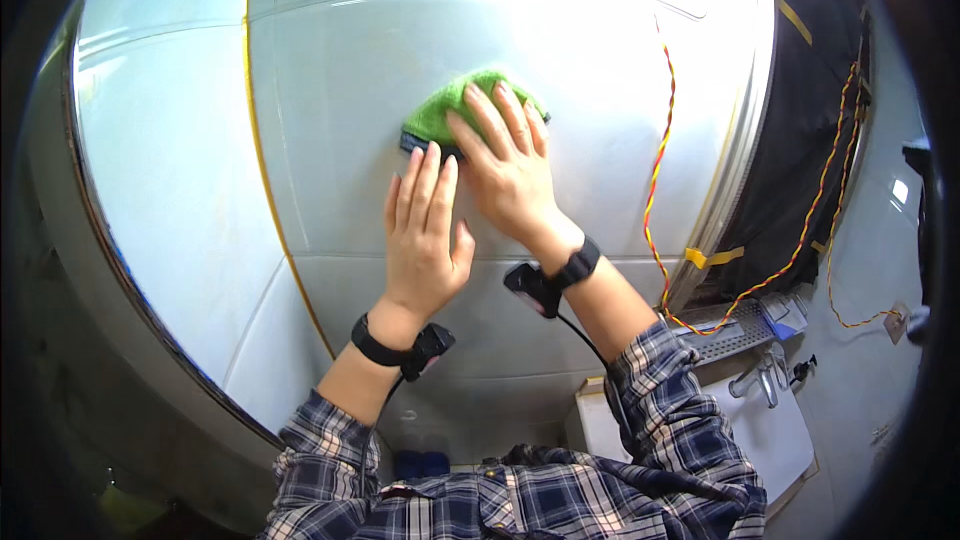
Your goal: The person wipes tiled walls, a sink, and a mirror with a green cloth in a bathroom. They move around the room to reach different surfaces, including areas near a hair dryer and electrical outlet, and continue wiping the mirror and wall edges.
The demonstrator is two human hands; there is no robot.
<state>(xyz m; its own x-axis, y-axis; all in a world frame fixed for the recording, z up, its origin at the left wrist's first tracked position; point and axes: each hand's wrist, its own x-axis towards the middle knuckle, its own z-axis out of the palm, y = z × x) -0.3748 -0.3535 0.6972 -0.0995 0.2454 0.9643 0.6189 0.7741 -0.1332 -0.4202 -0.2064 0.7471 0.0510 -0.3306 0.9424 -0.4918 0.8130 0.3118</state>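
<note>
A green cloth [432, 112] with a dark edge lies folded against the pale tiled wall [340, 160]. My right hand [510, 170] presses flat on it, fingers stretched out over the green side and pointing up. Just below and to the left, my left hand [425, 240] reaches up with its fingers straight and the thumb apart. Its fingertips come to the cloth's dark lower edge; whether they press on it I cannot tell. Each wrist wears a black strap with a small dark device on it.
A red and yellow twisted wire [657, 165] hangs down the wall to the right, beside a dark covered opening [790, 140] with a pale frame. Lower right are a metal shelf [735, 330], a white washbasin [775, 450] and its tap [768, 380]. Yellow trim [262, 150] runs down the left corner.
</note>
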